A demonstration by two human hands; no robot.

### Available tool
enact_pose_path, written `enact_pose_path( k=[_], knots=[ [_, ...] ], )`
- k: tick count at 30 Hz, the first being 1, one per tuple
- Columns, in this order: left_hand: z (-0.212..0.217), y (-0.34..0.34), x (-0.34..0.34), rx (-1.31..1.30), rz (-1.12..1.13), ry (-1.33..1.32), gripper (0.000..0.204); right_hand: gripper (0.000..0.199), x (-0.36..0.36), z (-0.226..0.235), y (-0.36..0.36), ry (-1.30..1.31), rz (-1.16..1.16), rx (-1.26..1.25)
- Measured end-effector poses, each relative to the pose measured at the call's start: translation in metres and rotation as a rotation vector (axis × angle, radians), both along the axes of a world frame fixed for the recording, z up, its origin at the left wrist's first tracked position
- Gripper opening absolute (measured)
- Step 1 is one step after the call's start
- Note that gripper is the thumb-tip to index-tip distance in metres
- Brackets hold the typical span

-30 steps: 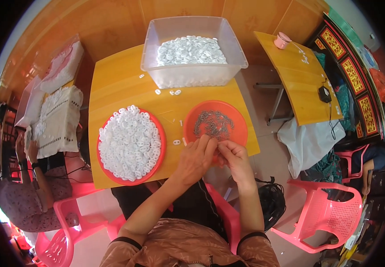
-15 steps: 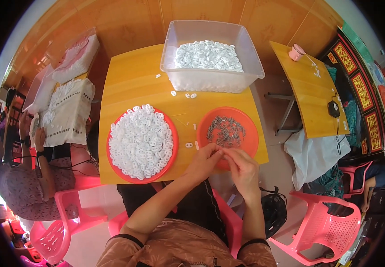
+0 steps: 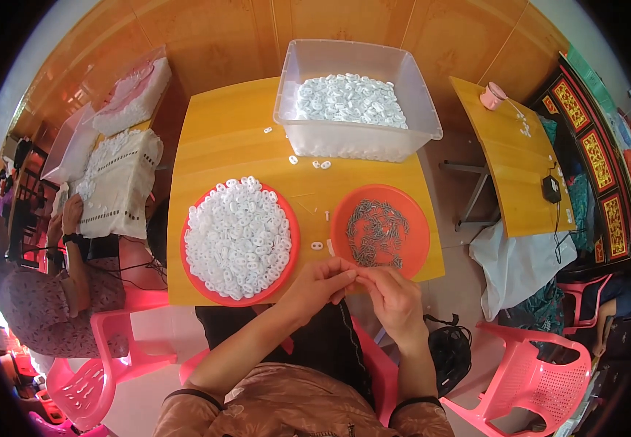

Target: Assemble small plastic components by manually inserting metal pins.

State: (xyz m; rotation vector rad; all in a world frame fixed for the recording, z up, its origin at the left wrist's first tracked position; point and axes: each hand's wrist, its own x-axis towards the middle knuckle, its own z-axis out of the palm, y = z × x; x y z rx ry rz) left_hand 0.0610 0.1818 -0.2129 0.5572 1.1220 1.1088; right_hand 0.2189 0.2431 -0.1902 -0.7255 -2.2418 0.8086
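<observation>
My left hand (image 3: 320, 282) and my right hand (image 3: 394, 296) meet fingertip to fingertip just below the near edge of the yellow table (image 3: 221, 138). They pinch something very small between them; it is too small to make out. Right above the hands sits an orange plate (image 3: 414, 251) holding several thin grey metal pieces (image 3: 376, 231). To its left a red plate (image 3: 291, 251) is heaped with small white plastic pieces (image 3: 237, 237). A clear plastic bin (image 3: 355, 138) of the same white pieces stands at the table's far side.
A few loose white pieces (image 3: 320, 164) lie on the table between the bin and the plates. Another person (image 3: 46, 291) sits at the left on a pink chair (image 3: 108, 357). A second yellow table (image 3: 519, 160) and pink chair (image 3: 541, 379) are at the right.
My hands have drawn back from the orange plate toward my body and now meet below the table edge. The view has tilted, so the table sits lower in the picture.
</observation>
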Motion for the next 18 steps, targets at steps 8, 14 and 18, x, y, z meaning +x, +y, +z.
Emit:
enact_pose_path(
  k=[8,14,18],
  knots=[
    [0.024,0.037,-0.099,0.084,0.2,0.76,0.021,0.006,0.006,-0.017,0.002,0.249,-0.171,-0.44],
    [-0.033,0.127,-0.253,-0.045,0.332,1.506,0.021,0.009,-0.005,-0.022,-0.006,0.263,-0.052,-0.667],
    [-0.044,0.174,-0.255,-0.066,0.332,1.558,0.02,0.011,-0.007,-0.031,-0.011,0.247,-0.045,-0.715]
  ],
)
